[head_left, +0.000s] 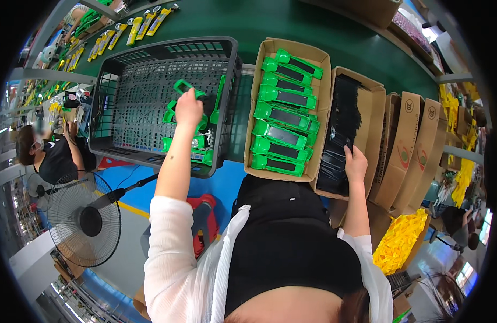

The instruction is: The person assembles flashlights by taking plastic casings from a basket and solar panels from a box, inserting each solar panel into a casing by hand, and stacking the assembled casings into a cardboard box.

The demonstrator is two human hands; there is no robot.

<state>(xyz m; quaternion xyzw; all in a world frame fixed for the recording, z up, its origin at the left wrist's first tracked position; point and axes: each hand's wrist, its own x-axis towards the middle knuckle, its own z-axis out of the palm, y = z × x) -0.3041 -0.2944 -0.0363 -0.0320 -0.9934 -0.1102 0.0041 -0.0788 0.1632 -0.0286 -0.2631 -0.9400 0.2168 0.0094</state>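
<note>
My left hand is over the black plastic crate, its fingers closed on a green plastic housing. More green housings lie below it on the crate's right side. My right hand reaches into a cardboard box of thin black panels. Its thumb and fingers pinch at the edge of the panels, and the fingertips are partly hidden. Between the hands stands an open cardboard box with a column of green housings, dark panels set in them.
Yellow and white pieces lie in a row along the green conveyor belt. Cardboard boxes stand at right, above a box of yellow pieces. A fan stands lower left, near a seated person.
</note>
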